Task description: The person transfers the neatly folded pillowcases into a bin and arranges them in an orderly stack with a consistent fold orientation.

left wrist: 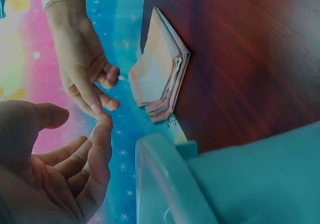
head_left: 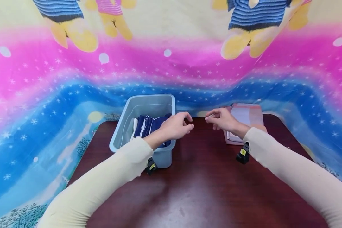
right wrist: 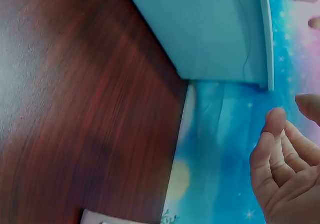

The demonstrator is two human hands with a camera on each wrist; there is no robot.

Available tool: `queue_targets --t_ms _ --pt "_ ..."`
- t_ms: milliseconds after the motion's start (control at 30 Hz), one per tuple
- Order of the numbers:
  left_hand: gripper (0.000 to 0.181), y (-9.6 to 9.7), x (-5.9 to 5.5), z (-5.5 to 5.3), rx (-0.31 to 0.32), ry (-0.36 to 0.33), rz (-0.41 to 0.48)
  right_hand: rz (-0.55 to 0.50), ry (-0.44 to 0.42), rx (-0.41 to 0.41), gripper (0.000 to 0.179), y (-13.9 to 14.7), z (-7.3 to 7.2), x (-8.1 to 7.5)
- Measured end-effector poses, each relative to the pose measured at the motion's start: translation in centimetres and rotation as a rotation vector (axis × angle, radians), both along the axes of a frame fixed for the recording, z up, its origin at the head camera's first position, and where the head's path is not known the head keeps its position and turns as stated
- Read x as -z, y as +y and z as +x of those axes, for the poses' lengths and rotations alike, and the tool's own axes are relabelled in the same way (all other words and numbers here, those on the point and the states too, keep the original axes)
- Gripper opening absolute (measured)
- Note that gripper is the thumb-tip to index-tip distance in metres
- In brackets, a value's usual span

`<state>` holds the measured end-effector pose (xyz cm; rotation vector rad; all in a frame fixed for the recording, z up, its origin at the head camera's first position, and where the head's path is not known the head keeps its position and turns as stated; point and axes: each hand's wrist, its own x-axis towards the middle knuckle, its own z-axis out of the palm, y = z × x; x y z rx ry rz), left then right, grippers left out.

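My left hand (head_left: pixel 176 125) hovers over the right rim of a grey-blue plastic bin (head_left: pixel 163 158), its fingers loosely bent and holding nothing. Inside the bin stand folded navy and white cloths (head_left: pixel 142 126), partly hidden by that hand and forearm. My right hand (head_left: pixel 224 120) is in the air just left of a stack of folded pink and pale checked cloth (head_left: pixel 246 114). Its fingers are relaxed, and the right wrist view shows the thumb apart from the fingers (right wrist: pixel 261 159) with nothing between. In the left wrist view the checked cloth (left wrist: pixel 157 69) lies near the table's edge.
A dark red-brown wooden table (head_left: pixel 193 183) carries the bin at left and the checked cloth at right. Close behind its far edge hangs a printed pink and blue curtain (head_left: pixel 188 66). Small black wrist cameras (head_left: pixel 243 155) hang under both cuffs.
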<state>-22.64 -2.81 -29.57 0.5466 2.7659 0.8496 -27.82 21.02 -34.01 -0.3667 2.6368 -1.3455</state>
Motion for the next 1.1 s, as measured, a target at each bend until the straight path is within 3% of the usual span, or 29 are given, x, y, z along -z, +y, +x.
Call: queue_targets --t_ms 633,1100 --pt "0.026 1.7 2.6 1.2 0.022 0.013 -0.049 -0.04 -0.08 0.086 0.043 4.4 -1.2 2.8" --pt "0.025 3.1 4.4 2.3 0.056 0.003 -0.035 0.026 -0.082 0.12 0.047 7.0 -1.9 4.9"
